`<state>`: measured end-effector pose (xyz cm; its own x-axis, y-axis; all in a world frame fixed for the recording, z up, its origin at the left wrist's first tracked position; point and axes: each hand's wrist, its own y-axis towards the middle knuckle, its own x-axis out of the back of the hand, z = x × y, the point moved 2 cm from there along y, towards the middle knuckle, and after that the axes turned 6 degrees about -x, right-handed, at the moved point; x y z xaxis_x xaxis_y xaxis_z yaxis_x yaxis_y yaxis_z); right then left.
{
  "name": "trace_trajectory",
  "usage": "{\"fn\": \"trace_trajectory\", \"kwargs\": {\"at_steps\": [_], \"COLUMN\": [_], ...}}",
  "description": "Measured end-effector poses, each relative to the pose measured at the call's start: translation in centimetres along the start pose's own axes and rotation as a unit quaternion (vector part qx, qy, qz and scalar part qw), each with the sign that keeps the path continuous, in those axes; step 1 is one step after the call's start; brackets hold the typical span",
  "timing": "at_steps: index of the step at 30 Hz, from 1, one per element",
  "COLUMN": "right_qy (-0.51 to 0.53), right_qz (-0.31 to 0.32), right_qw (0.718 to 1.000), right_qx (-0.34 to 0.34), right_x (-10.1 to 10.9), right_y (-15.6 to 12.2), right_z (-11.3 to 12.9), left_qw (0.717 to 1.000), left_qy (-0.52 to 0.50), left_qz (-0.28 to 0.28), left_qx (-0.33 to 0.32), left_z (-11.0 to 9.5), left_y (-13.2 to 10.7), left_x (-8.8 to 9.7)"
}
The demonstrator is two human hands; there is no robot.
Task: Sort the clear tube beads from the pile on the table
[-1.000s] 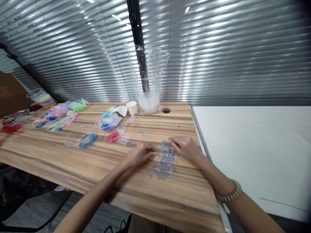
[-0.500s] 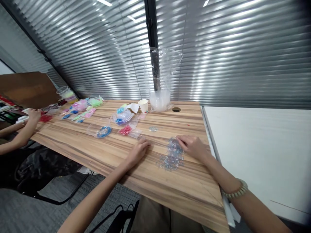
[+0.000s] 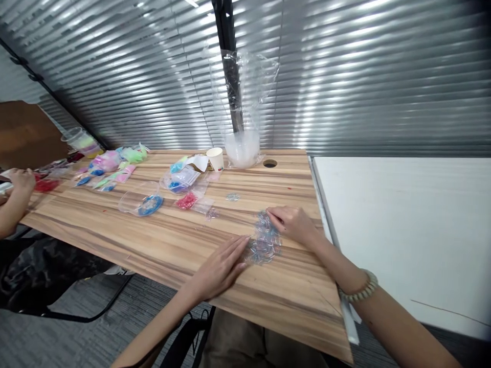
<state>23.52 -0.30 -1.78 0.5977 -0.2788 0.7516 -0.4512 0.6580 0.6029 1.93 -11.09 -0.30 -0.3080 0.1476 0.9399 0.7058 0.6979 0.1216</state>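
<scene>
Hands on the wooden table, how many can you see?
3: the left hand flat beside the bead pile, the right hand on the pile's far edge, another person's hand at far left.

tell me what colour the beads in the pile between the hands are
Mostly clear and silvery with a blue tint, loose on the wooden table; the pile of beads shows in the head view.

Bright glare, warped dim edges

Paper cup (image 3: 215, 158), red bead bag (image 3: 186, 201), blue wire dish (image 3: 141, 205) on wooden table (image 3: 153, 240).
</scene>
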Motion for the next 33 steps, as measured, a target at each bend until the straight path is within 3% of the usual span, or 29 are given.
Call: {"fn": "trace_trajectory", "kwargs": {"at_steps": [8, 17, 23, 29, 33], "right_qy": [0.001, -0.003, -0.005, -0.001, -0.003], "right_qz": [0.004, 0.002, -0.014, -0.016, -0.022], "right_qw": [1.000, 1.000, 1.000, 0.999, 1.000], "right_qx": [0.017, -0.009, 0.001, 0.032, 0.010], "right_x": [0.0, 0.2, 0.0, 0.0, -0.1], "right_y": [0.2, 0.0, -0.4, -0.5, -0.5], "right_z": [0.3, -0.2, -0.1, 0.2, -0.1], "left_qw": [1.000, 0.999, 0.997, 0.988, 0.985], "left_qy": [0.015, 0.018, 0.065, 0.146, 0.151], "left_qz": [0.008, 0.026, 0.022, 0.004, 0.012], "left_qx": [0.008, -0.042, -0.015, 0.045, 0.079], "left_z": [0.4, 0.8, 3.0, 7.1, 8.0], "left_y": [-1.6, -0.7, -1.3, -4.6, -7.8], "left_x": [0.3, 0.6, 0.9, 3.0, 3.7]}}
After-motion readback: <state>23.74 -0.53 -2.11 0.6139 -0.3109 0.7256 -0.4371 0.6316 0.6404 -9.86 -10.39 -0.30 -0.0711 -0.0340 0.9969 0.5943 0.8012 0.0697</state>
